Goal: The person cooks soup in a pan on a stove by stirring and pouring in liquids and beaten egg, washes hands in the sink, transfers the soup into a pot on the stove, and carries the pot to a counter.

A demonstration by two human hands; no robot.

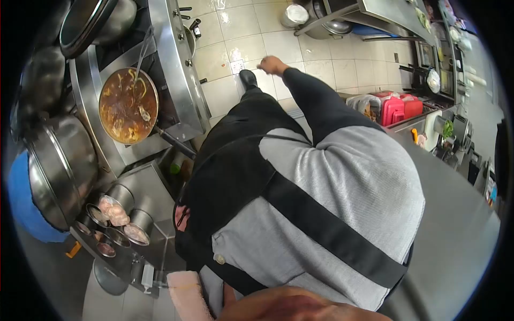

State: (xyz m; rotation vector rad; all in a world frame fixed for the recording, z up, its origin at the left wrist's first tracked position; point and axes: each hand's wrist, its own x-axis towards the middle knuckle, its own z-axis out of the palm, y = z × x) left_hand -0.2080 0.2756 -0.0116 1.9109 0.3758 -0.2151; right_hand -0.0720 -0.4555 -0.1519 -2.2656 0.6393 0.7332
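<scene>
My right hand (pixel 274 65) hangs at the end of a dark sleeve, out over the tiled floor near my black shoe. Its fingers look loosely curled, and I see nothing in them. My left hand does not show. On the stove to the left sits a wide pan (pixel 128 105) of brown, oily sauce or stew, its dark handle (pixel 174 142) pointing toward my apron (pixel 235 160). A thin metal utensil (pixel 143 51) leans in the pan, its lower end under the liquid.
Metal containers (pixel 140 222), some with pale raw-looking food, stand below the stove. Large steel pots (pixel 61 166) are at far left. A steel counter (pixel 455 230) lies to the right, with red containers (pixel 393 109) beyond. A white bucket (pixel 294 16) stands on the tiled floor.
</scene>
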